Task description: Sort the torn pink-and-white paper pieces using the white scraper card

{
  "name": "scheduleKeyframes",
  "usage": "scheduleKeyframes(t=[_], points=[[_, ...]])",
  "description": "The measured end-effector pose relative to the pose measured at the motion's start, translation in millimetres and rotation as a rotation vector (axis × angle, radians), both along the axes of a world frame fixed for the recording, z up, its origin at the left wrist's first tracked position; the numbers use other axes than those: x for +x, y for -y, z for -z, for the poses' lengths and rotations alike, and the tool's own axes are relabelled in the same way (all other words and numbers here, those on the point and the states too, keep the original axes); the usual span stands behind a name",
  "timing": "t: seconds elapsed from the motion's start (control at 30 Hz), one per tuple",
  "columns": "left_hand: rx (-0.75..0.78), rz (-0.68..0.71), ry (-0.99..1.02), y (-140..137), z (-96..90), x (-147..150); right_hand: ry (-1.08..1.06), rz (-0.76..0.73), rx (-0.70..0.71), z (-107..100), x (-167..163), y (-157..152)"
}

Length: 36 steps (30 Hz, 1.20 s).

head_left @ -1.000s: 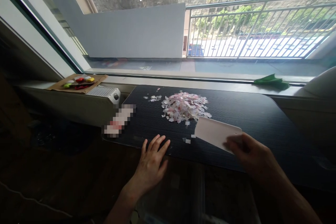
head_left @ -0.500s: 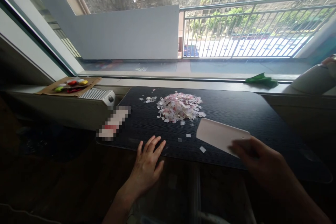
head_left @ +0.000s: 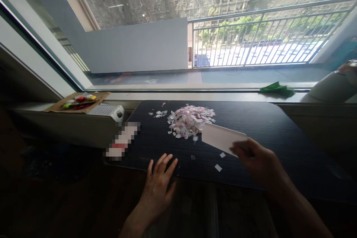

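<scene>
My right hand point(head_left: 255, 156) grips the right end of a flat white card point(head_left: 221, 137), held at a tilt. The card's left end is at the near right side of a heap of small pinkish-white paper bits point(head_left: 191, 121); I cannot tell whether they touch. The heap sits towards the far side of a dark wood-grain table point(head_left: 245, 115). A few loose bits lie in front of the card, among them a white square point(head_left: 218, 168). My left hand point(head_left: 161, 178) rests at the table's near edge, fingers spread, holding nothing.
A blurred-out item point(head_left: 122, 143) lies on the table's left end. On the left ledge are a white power strip or box with a knob point(head_left: 107, 112) and cardboard point(head_left: 57, 105) carrying colourful small things. A green cloth point(head_left: 277, 89) and a pale container point(head_left: 331, 85) stand on the windowsill.
My right hand has moved the white card leftward, up to the heap. One loose square has shifted right. My left hand stays at the table edge, and the view has tipped slightly up.
</scene>
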<state>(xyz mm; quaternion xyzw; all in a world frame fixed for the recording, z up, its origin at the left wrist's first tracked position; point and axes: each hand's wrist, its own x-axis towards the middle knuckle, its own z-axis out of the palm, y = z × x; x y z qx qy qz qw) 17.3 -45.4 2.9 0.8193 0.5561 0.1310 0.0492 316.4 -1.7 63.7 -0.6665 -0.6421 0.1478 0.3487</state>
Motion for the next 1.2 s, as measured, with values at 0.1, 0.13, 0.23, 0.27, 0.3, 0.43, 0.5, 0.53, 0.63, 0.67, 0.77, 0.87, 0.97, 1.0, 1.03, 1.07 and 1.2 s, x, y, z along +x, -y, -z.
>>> scheduleKeyframes(t=[0.1, 0.13, 0.23, 0.27, 0.3, 0.43, 0.5, 0.53, 0.63, 0.67, 0.77, 0.87, 0.97, 1.0, 1.03, 1.07, 1.2], points=[[0.035, 0.004, 0.001, 0.3, 4.0, -2.1, 0.017, -0.069, -0.006, 1.9, -16.9, -19.2], [0.045, 0.007, -0.001, 0.3, 5.3, -3.2, 0.03, -0.08, -0.007, 2.2, -18.0, -21.1], [0.041, 0.025, -0.023, 0.0, 7.7, -6.2, 0.063, -0.079, -0.011, 1.8, -9.7, -15.3], [0.036, 0.03, -0.029, -0.1, 7.8, -6.8, 0.073, -0.066, -0.019, 1.4, -5.6, -12.0], [0.035, 0.032, -0.031, -0.3, 7.5, -7.1, 0.081, -0.048, -0.025, 1.1, -2.3, -9.6], [0.043, 0.019, -0.018, -0.6, 5.0, -5.8, 0.052, -0.073, -0.01, 0.5, -5.1, -14.9], [0.05, 0.009, -0.01, -0.5, 4.3, -5.1, 0.05, -0.117, -0.003, -0.2, -12.8, -21.2], [0.052, 0.005, -0.009, -0.5, 4.3, -5.0, 0.068, -0.12, -0.003, -1.1, -15.9, -22.9], [0.045, 0.013, -0.02, -0.5, 5.1, -5.4, 0.147, -0.062, 0.0, -4.8, -16.7, -19.2], [0.042, 0.016, -0.022, -0.5, 5.5, -5.6, 0.155, -0.043, -0.001, -5.9, -14.2, -16.0], [0.041, 0.015, -0.023, -0.7, 6.2, -5.6, 0.118, 0.008, 0.005, -7.2, -5.0, -7.4], [0.051, 0.012, -0.008, -0.5, 5.5, -4.5, 0.112, 0.027, -0.012, -5.2, -2.0, -4.1], [0.049, 0.012, 0.005, 0.2, 3.6, -2.8, 0.078, -0.032, -0.059, -1.8, -6.4, -2.9], [0.046, 0.009, 0.007, 0.4, 2.9, -2.3, 0.051, -0.052, -0.067, -0.6, -8.6, -2.7], [0.045, 0.005, 0.009, 0.6, 2.3, -1.9, 0.026, -0.062, -0.067, 0.7, -10.7, -2.9], [0.045, 0.001, 0.01, 0.7, 1.8, -1.5, 0.011, -0.061, -0.06, 2.3, -12.6, -3.4], [0.047, 0.001, 0.021, 1.0, 1.2, -1.1, 0.001, -0.045, -0.024, 10.3, -17.0, -7.8]])
